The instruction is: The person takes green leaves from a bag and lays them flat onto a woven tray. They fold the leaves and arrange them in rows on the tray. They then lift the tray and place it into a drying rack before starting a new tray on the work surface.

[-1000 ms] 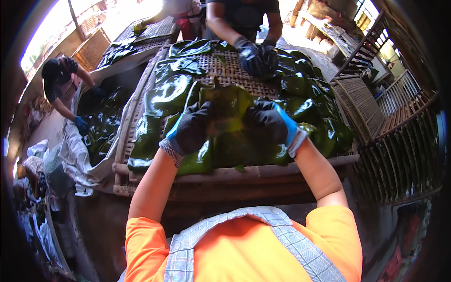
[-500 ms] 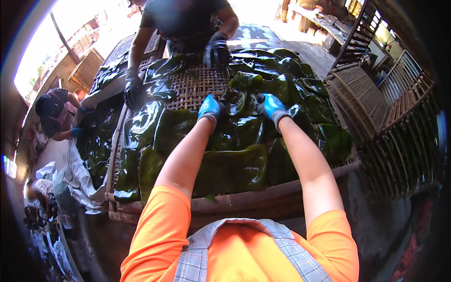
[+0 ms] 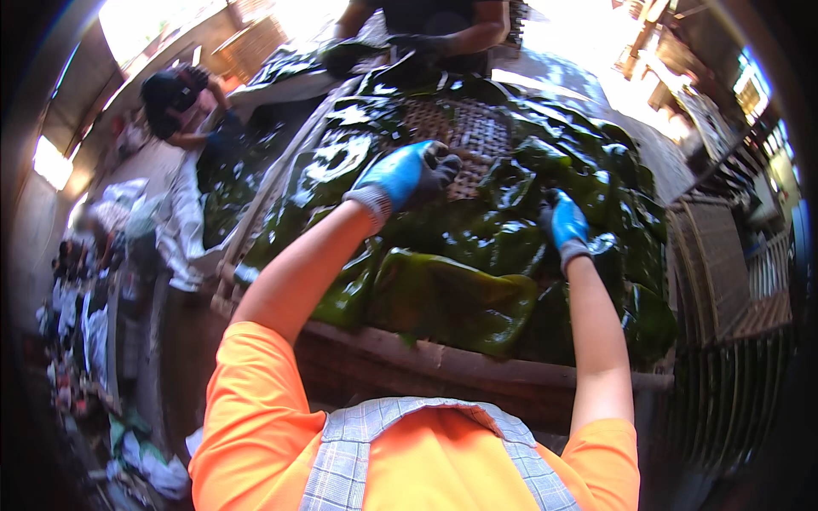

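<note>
Wet, dark green leafy sheets that look like kelp (image 3: 452, 294) lie overlapping across a woven bamboo rack (image 3: 469, 128). My left hand (image 3: 409, 176), in a blue glove with dark fingers, hovers over the sheets by the rack's bare patch. Its fingers are bent and apart, and no sheet shows in them. Farther right, my right hand (image 3: 565, 221), gloved alike, is closed at the edge of a kelp sheet (image 3: 520, 192); its fingertips are partly lost against the dark leaf.
Across the rack a co-worker in dark gloves (image 3: 417, 44) handles a dark sheet. Another person (image 3: 183, 106) bends over a second kelp-covered rack (image 3: 230, 166) at left. Slatted bamboo frames (image 3: 707, 264) stand at right. A wooden beam (image 3: 443, 362) edges the rack near me.
My left hand has come off the sheets and lifted, while my right hand stays down on the kelp. The co-worker opposite has shifted toward the second rack. My view has turned.
</note>
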Action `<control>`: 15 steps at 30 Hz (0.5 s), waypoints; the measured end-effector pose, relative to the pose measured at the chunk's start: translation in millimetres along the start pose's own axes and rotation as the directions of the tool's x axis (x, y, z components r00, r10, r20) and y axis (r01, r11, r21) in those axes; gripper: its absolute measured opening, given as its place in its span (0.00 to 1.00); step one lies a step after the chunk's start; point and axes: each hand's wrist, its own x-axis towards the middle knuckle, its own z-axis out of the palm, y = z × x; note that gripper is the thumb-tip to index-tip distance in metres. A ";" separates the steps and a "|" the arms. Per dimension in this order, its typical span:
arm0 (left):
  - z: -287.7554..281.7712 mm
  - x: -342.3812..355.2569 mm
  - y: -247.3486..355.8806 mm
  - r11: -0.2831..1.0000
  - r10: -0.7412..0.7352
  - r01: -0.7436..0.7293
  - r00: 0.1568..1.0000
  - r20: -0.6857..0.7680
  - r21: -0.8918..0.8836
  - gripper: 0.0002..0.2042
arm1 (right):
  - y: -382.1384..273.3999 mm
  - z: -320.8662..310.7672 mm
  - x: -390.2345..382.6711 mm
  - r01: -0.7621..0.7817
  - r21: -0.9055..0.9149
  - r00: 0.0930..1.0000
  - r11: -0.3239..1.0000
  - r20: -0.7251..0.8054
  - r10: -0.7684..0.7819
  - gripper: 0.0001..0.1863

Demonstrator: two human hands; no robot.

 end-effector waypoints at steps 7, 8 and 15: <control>-118.0 -196.1 -26.4 0.419 -0.485 0.210 0.874 -0.023 -0.883 0.16 | 38.0 3.5 26.1 0.151 0.473 0.952 0.868 0.168 -0.257 0.12; -129.5 -228.3 -41.9 0.644 -0.441 0.177 0.881 -0.172 -0.744 0.18 | 30.6 -6.9 31.1 0.009 0.532 0.926 0.847 0.315 -0.208 0.12; -199.9 -401.8 -185.5 0.710 -0.617 0.119 0.580 -0.532 -0.694 0.18 | -104.2 -20.6 6.5 0.379 0.307 0.915 0.873 0.017 -0.403 0.24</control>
